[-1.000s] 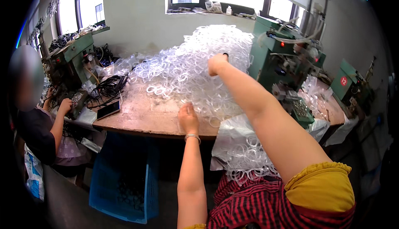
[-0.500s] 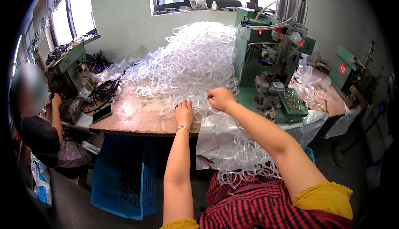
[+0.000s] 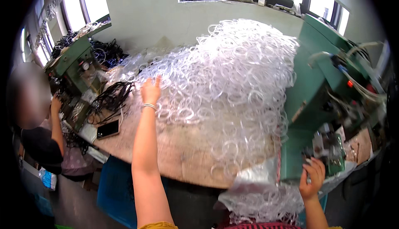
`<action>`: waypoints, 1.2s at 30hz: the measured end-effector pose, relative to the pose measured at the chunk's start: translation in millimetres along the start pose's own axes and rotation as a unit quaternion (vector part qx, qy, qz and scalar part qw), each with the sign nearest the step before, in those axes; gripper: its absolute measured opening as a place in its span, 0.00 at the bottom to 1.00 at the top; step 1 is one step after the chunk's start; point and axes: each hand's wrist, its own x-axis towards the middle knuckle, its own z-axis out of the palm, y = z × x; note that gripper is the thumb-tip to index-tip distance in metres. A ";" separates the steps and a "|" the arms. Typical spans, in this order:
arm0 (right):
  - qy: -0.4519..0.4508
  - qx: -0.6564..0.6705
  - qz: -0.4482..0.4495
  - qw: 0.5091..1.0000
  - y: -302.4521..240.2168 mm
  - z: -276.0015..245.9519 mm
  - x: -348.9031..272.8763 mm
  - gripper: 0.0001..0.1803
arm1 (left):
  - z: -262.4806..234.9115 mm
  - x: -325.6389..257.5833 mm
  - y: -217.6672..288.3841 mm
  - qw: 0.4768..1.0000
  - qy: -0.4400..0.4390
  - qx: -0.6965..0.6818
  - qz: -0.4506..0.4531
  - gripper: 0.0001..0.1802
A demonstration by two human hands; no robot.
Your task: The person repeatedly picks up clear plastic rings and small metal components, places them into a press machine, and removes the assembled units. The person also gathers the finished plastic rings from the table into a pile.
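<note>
A big heap of clear plastic rings (image 3: 245,63) spreads over the wooden table (image 3: 174,150). My left hand (image 3: 151,91) reaches forward to the heap's left edge, fingers stretched out and somewhat apart; nothing shows in its grasp. At the lower right, my right hand (image 3: 314,177) is beside the base of the green bench press (image 3: 303,100), its fingers bent inward; whatever it may hold is too small to make out. More clear rings (image 3: 266,204) lie over my lap at the table's front edge, close to that hand.
Left of the heap are black cables (image 3: 110,100) and a dark phone (image 3: 108,129). A co-worker (image 3: 41,142) sits at another green machine (image 3: 72,69) on the far left. Under the table stands a blue crate (image 3: 116,191); a windowsill (image 3: 245,5) with small items runs behind.
My view has shifted left and closer to the heap. My hands, formerly near each other at the front of the heap, have parted: left toward its left edge, right back beside the press.
</note>
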 end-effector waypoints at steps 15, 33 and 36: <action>-0.164 -0.272 -0.033 0.948 -25.4 38.1 24.7 0.09 | 120.3 134.8 -162.9 0.955 -0.221 -0.186 -0.063 0.30; -0.063 -0.051 0.011 0.997 16.9 29.3 -12.0 0.11 | -23.9 85.1 94.1 0.987 -0.147 0.014 0.058 0.20; -0.080 -0.074 0.010 0.994 22.7 24.1 -22.0 0.12 | -18.1 88.8 219.8 0.961 -0.126 -0.207 0.135 0.26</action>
